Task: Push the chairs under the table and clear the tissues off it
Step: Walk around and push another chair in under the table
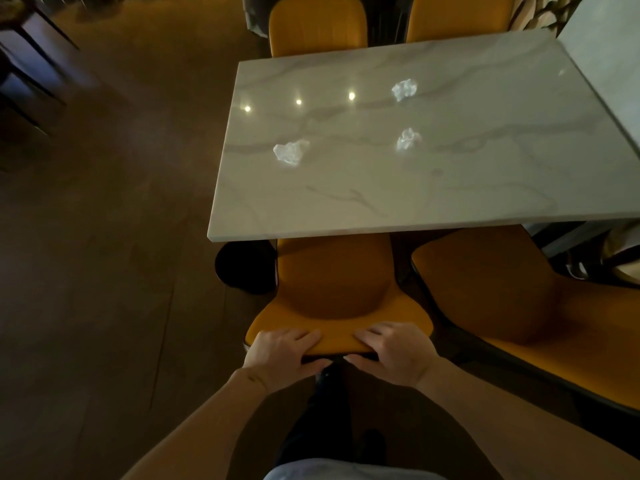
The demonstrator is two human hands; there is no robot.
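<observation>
A white marble table (381, 202) carries three crumpled tissues: one near the left (290, 153), one in the middle (408, 138), one farther back (403, 89). A yellow chair (332, 282) stands at the table's near edge with the front of its seat under the top. My left hand (285, 355) and my right hand (394, 351) both grip the top of its backrest, fingers curled over the rim. A second yellow chair (512, 303) stands to the right, turned at an angle and pulled out from the table.
Two more yellow chairs (317, 26) (457, 19) stand at the table's far side. A dark round base (239, 268) shows under the table's near-left corner. Dark furniture (27, 64) sits at the far left. Brown wooden floor (104, 254) spreads to the left.
</observation>
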